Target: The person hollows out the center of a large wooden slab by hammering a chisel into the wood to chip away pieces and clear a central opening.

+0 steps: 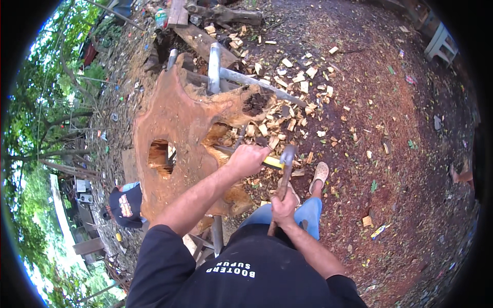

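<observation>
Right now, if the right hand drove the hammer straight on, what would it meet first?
Most likely the yellow-handled chisel gripped by the left hand; the hammer in the right hand sits beside its butt end, though depth is unclear.

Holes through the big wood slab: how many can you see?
2: one oval hole in the slab left of the left hand, and a dark hollow near its upper right edge. Others may be hidden.
</observation>
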Demonstrator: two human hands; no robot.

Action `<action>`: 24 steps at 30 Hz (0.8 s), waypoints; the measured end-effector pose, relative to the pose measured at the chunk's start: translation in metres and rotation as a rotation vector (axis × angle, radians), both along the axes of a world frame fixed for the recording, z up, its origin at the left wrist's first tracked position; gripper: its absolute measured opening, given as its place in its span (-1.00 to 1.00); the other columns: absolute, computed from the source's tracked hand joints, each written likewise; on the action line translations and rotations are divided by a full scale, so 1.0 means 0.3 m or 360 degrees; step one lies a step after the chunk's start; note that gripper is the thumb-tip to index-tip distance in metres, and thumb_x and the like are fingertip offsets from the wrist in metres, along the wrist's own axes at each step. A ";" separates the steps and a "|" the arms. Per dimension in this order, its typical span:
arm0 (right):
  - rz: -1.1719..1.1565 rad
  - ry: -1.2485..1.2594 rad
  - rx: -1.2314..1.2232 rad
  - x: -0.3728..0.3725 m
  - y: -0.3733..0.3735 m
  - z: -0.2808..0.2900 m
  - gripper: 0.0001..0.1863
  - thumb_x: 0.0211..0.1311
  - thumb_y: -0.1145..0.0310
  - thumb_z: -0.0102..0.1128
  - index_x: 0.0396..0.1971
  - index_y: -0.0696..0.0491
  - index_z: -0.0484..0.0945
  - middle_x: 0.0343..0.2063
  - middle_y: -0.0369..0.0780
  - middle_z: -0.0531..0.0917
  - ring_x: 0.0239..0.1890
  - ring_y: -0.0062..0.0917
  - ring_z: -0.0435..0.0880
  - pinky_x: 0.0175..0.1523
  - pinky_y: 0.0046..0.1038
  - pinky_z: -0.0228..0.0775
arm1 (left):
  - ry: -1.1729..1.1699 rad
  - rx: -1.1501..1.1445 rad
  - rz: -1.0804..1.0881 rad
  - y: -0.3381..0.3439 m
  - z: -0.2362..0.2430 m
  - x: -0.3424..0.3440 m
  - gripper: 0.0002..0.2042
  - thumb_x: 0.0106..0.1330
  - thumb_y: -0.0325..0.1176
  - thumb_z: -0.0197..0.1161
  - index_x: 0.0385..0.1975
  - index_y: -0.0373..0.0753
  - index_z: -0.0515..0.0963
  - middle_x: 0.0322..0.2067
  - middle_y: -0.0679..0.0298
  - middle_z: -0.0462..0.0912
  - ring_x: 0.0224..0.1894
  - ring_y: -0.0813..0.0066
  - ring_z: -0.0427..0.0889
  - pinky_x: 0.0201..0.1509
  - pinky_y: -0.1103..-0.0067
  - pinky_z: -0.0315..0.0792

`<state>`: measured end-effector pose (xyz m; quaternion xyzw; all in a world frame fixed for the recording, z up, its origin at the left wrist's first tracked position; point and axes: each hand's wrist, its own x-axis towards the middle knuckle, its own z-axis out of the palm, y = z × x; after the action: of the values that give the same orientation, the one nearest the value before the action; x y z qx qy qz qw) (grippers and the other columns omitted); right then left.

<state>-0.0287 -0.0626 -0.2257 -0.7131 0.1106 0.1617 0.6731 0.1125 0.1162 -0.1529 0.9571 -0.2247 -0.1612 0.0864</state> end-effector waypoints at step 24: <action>-0.0411 0.0285 0.0550 0.028 -0.170 -0.007 -0.83 0.17 0.54 -0.03 -0.23 0.12 0.28 -0.63 -0.29 0.43 -0.78 -0.64 0.39 -0.70 -0.55 0.27 | 0.0759 0.0521 -0.0377 -0.022 0.020 0.049 -0.74 0.07 -0.07 0.37 -0.51 -0.15 0.62 -0.55 0.13 0.66 -0.43 0.10 0.70 -0.27 0.24 0.57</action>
<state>-0.0202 -0.1135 -0.2277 -0.5500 0.2310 0.1535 0.7878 0.1272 0.1097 -0.1470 0.8607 -0.2790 -0.4241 -0.0381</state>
